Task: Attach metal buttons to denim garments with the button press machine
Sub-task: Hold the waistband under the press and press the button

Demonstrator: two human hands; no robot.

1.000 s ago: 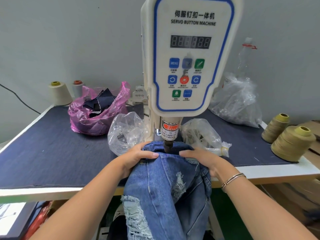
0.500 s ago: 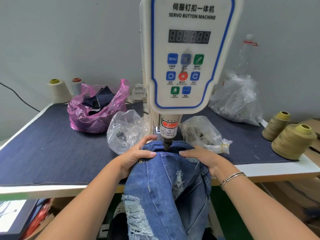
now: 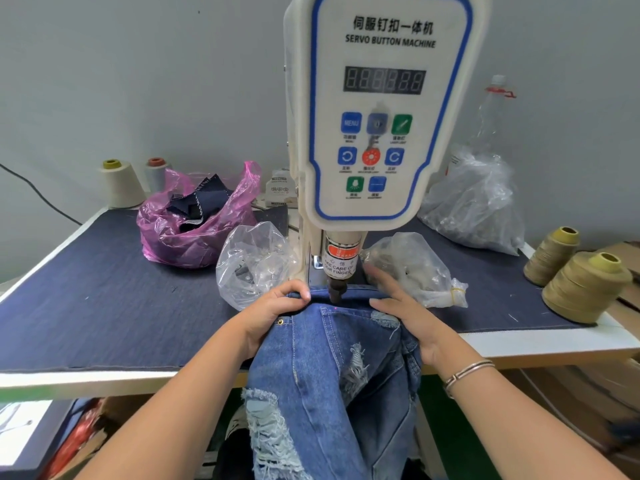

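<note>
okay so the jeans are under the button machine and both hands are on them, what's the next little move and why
Probably draw the right hand a little away from the punch before pressing. Its raised fingers sit right beside the punch tip, under the finger-warning label. The left hand already grips the waistband of the jeans, and the punch stands over the band's edge, so the fabric looks positioned.

Denim, plastic, metal.
Jeans (image 3: 332,372) frayed rough cloth; machine (image 3: 384,109) glossy plastic; bags (image 3: 256,261) clear crinkly; tabletop (image 3: 86,299) matt cloth.

Ripped jeans (image 3: 322,372) waistband under press punch (image 3: 336,292)
</note>
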